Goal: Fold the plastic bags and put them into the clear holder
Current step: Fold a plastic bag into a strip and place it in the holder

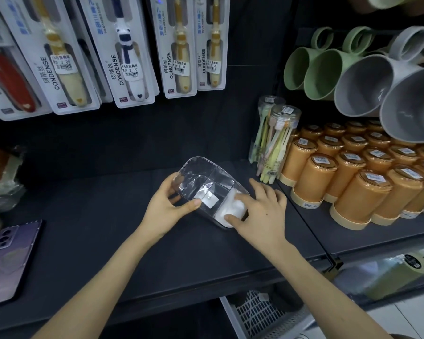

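In the centre of the frame, a clear plastic holder with inner compartments (194,171) sits tilted on a dark shelf (96,216), its open top turned toward the camera. The left hand (167,204) grasps the holder's left side, with the thumb laid across the near wall beside a small white label and the fingers curled round the wall behind. A white folded plastic bag (227,209) lies in the holder's right compartment. The right hand (260,216) is released and spread. Its forefinger and thumb press on the bag, and the other fingers fan out past the holder's right edge.

At the left edge of the frame a purple phone (8,260) lies flat on the shelf. Carded toothbrush packs with price stickers (132,57) hang across the upper left. To the right of centre stand clear round tubs of pastel toothbrushes (277,143), and just beside them are rows of upturned orange plastic cups with cream rims (353,184). Pale green mugs (326,69) and grey mugs (367,86) hang at the upper right. A white slotted basket (257,311) shows below the shelf.
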